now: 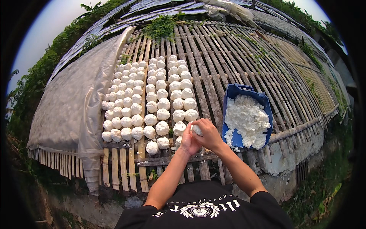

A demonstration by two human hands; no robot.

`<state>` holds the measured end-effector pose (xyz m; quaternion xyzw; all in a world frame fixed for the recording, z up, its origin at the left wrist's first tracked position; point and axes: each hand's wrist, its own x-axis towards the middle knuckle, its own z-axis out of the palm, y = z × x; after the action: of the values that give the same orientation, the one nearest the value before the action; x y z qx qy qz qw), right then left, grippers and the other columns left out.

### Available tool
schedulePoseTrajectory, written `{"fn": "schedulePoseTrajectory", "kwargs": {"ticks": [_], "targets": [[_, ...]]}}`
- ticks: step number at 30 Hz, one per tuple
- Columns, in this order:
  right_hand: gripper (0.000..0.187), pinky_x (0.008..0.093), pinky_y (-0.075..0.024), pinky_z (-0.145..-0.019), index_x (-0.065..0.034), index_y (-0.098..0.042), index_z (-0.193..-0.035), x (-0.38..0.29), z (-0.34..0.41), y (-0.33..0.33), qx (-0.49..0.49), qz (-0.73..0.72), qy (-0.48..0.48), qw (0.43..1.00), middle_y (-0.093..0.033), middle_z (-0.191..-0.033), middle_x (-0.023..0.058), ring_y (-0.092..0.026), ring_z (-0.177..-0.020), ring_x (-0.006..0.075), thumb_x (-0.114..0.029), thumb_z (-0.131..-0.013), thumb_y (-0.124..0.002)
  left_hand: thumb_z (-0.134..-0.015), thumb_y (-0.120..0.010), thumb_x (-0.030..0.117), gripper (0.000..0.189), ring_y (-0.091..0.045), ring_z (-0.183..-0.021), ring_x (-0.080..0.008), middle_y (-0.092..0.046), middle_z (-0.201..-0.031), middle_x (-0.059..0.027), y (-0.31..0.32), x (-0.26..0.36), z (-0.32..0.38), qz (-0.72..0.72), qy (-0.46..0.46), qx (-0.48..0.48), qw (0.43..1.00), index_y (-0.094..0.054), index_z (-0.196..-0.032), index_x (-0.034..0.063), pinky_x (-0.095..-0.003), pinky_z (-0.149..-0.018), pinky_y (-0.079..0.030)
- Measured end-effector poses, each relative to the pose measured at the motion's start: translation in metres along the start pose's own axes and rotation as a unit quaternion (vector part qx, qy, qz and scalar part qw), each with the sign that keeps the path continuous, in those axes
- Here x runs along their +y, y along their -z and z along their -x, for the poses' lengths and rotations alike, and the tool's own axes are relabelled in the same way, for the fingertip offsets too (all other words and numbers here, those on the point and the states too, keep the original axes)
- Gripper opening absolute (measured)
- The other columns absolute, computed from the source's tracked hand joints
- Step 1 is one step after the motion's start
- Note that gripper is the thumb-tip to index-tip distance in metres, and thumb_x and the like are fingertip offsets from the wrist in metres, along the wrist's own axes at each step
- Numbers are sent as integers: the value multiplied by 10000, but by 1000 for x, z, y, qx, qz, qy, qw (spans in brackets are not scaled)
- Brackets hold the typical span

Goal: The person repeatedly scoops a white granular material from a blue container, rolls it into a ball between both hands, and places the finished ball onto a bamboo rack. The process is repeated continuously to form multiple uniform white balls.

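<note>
Between my two hands is a white lump of crumbly dough-like material (197, 130), partly hidden by the fingers. My left hand (190, 140) cups it from the left and below, while my right hand (207, 134) closes over it from the right. Several rows of similar white balls (163, 114) lie on a bamboo slat rack (210, 94), just left of and beyond my hands. To the right, a blue plastic container (236, 140) with one low side holds a heap of loose white material (248, 121).
A translucent plastic sheet (68, 94) covers the rack's left part, its folded edge beside the balls. Green vines (161, 27) grow through the far slats. Dark gaps run between the bamboo strips. A wooden strip (160, 161) lies along the near edge, above a concrete wall (274, 186).
</note>
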<state>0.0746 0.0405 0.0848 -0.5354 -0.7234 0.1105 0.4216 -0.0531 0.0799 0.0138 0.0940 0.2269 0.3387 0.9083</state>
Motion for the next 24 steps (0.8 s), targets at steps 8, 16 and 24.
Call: {"fn": "schedulePoseTrajectory", "kwargs": {"ticks": [8, 16, 24], "targets": [[488, 465, -525, -1024, -51, -681, -1344, 3, 6, -7, -103, 17, -109, 989, -656, -1307, 214, -642, -1210, 420, -322, -950, -778, -1141, -342, 601, 674, -642, -1308, -280, -612, -1452, -141, 2, -3, 9, 43, -10, -63, 997, -512, -1501, 57, -487, -1144, -518], [306, 462, -538, -994, -38, -717, -1252, -18, 12, -6, 39, 1, -26, 999, -700, -1242, 169, -671, -1138, 392, -183, -983, -710, -1173, -330, 489, 526, -669, -1259, -288, -661, -1377, -117, -1, -13, 12, 79, -47, -82, 992, -563, -1424, 90, -473, -1096, -559], [296, 465, -537, -1014, -53, -750, -1205, -8, 8, -3, -23, 20, 68, 997, -689, -1268, 182, -659, -1186, 373, -140, -922, -739, -1119, -481, 505, 523, -596, -1351, -245, -608, -1480, -105, 4, -3, 15, -32, -7, -81, 996, -550, -1481, 134, -472, -1136, -510]]}}
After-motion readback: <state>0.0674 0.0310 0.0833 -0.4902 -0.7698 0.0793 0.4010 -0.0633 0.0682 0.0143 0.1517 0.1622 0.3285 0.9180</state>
